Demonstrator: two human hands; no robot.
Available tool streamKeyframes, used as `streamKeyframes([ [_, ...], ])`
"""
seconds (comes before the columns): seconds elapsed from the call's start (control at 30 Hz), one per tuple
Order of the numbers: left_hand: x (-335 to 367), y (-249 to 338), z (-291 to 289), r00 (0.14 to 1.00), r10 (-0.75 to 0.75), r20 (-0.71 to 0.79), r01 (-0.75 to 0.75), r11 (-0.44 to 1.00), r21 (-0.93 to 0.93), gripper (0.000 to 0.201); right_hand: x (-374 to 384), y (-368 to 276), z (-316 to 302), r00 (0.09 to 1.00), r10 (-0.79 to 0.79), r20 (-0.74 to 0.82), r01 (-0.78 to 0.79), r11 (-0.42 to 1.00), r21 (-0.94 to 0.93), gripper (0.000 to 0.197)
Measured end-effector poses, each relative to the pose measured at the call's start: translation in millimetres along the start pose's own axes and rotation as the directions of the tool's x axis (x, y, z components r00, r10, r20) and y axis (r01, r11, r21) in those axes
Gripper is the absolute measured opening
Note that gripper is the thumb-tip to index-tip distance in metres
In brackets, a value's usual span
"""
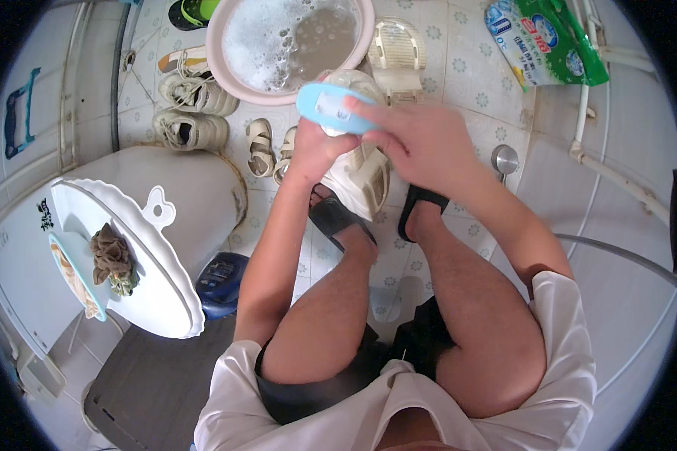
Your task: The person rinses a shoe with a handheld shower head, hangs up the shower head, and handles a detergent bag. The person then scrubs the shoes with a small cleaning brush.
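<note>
A light blue scrubbing brush [320, 102] with a pale label on its back is in my right hand [421, 143], whose fingers close round its near end. It lies against a wet white shoe [365, 177], tilted over the floor between my feet. My left hand [316, 150] grips the shoe from its left side; the brush and my right hand hide part of that grip. Just beyond them is a pink basin [217, 56] of cloudy, foamy water.
White sneakers [192, 131] and small sandals [260, 146] stand to the left. A cream ribbed plastic piece [399, 56] lies right of the basin. A green detergent bag [564, 41] is at the far right. Cloths lie on a white scalloped tray [165, 312] at left.
</note>
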State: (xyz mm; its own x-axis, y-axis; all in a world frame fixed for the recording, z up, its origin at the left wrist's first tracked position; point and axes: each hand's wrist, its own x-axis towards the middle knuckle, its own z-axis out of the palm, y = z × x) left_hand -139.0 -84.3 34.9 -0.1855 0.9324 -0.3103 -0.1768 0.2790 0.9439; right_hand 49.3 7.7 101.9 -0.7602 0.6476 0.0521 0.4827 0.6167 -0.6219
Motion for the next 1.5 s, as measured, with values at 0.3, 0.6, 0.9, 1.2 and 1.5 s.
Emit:
streamKeyframes([
  [0.3,-1,7,0,0.993,0.032,-0.112,0.007,0.945,0.327,0.102,-4,6,-4,0.999,0.015,0.046,-0.005,0.979,-0.201,0.045],
  [0.6,0,28,2,0.989,0.026,-0.146,0.064,0.813,0.578,0.109,-13,3,-6,0.996,0.012,0.087,0.003,0.984,-0.176,0.048],
  [0.9,1,28,8,0.991,0.004,-0.132,0.093,0.692,0.715,0.108,-13,9,0,0.993,0.005,0.114,0.016,0.984,-0.18,0.048],
  [1.2,-1,36,16,0.992,0.021,-0.123,0.081,0.644,0.761,0.108,-12,26,-4,0.989,0.137,0.061,-0.135,0.99,-0.047,0.043],
  [1.5,-1,28,9,0.992,0.122,0.032,-0.125,0.913,0.388,0.105,11,77,11,0.972,0.236,-0.006,-0.228,0.945,0.235,0.035],
])
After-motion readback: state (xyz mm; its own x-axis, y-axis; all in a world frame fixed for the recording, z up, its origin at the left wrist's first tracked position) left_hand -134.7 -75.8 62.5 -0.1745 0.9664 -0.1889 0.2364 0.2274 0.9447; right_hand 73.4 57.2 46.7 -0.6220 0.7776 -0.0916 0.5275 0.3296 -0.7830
